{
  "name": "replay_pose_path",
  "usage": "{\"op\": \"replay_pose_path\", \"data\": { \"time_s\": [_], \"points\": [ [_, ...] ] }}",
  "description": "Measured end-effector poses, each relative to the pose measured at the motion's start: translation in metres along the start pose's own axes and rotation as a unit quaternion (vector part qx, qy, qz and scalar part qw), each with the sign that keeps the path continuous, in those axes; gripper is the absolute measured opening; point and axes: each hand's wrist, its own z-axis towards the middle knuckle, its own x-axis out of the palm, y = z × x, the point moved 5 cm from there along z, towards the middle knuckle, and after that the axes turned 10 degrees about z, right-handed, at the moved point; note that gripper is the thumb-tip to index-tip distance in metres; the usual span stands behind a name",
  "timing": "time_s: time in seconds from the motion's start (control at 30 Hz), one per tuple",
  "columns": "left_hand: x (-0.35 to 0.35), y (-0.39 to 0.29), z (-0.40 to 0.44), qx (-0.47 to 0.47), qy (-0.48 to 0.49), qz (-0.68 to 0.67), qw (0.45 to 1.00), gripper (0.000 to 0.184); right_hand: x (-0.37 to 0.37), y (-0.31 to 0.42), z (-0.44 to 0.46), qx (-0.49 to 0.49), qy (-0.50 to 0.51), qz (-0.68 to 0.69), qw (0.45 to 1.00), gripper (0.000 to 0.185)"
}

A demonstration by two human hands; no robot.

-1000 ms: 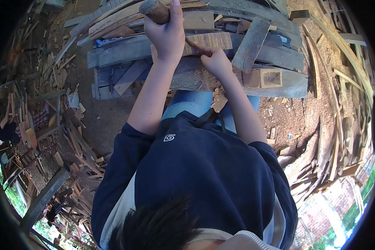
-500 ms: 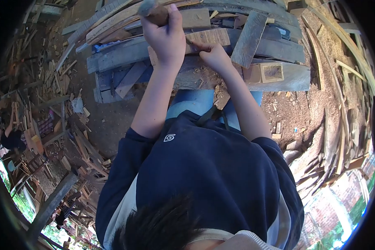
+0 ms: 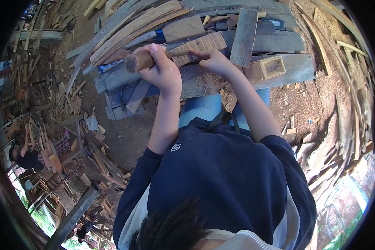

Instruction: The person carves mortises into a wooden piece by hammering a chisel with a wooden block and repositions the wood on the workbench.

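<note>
My left hand (image 3: 163,75) is closed around the thick wooden handle of a chisel (image 3: 139,61), its butt end pointing left. The thin dark shaft runs right to my right hand (image 3: 214,62), whose fingers pinch it near the tip. Under and beside the shaft lies a light, striped wood block (image 3: 208,43) on the plank bench. Where the tip meets the block is hidden by my fingers. To the right of my right hand sits a wood piece with a rectangular hollow (image 3: 274,66). A grey board (image 3: 243,37) lies across the planks behind it.
The bench is made of weathered planks (image 3: 289,77), with wood shavings on it. Long boards (image 3: 133,31) lie at its back left. Scrap wood (image 3: 108,166) and sawdust (image 3: 291,104) cover the ground. Another person (image 3: 27,158) is at far left.
My left hand has swung down and left, lowering the chisel's handle from raised to nearly level. My right hand stays near the tip. The whole view has shifted slightly.
</note>
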Motion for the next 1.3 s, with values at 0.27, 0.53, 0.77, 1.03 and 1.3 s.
{"op": "replay_pose_path", "data": {
  "time_s": [0.27, 0.53, 0.77, 1.03, 1.3],
  "points": [
    [-0.016, -0.001, -0.022, 0.087, 0.011, 0.023, 0.996, 0.018, -0.003, 0.014, -0.015, -0.069, 0.027, 0.050, 0.996, 0.067],
    [-0.019, -0.017, -0.055, 0.218, 0.139, 0.034, 0.965, 0.025, 0.001, -0.001, -0.015, -0.117, -0.070, -0.102, 0.985, 0.068],
    [-0.004, -0.018, -0.099, 0.330, 0.258, 0.032, 0.908, 0.036, 0.000, 0.012, -0.023, 0.009, -0.027, -0.102, 0.994, 0.070],
    [-0.003, -0.017, -0.091, 0.282, 0.203, 0.024, 0.937, 0.040, 0.003, 0.012, -0.019, -0.091, -0.058, -0.072, 0.992, 0.066],
    [0.014, -0.019, -0.059, 0.226, 0.187, 0.053, 0.955, 0.036, -0.007, -0.001, -0.020, -0.106, -0.111, -0.021, 0.988, 0.056]
  ]
}}
